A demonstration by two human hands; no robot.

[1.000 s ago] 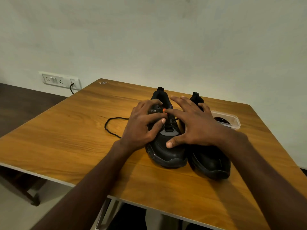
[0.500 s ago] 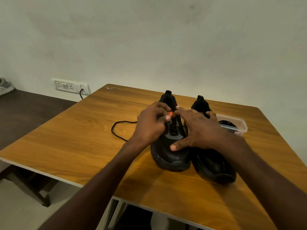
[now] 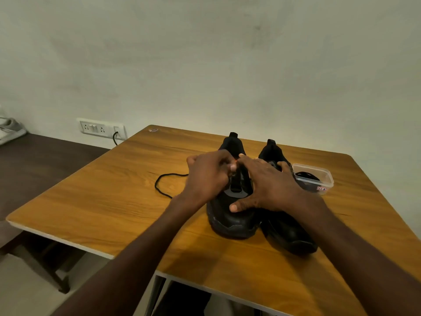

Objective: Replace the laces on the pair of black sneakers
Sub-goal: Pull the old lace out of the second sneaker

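Near the tabletop's far right corner, the left sneaker is pinned under the spread right hand; an orange lace tip, pinched by the left hand, has been carried higher up the eyelets than a second ago; lacing is judged underway; a loose black lace lies left, a plastic container right.

You see a smooth wooden table with a soft shine, two matt black sneakers, a thin cloth lace, and a clear plastic box.
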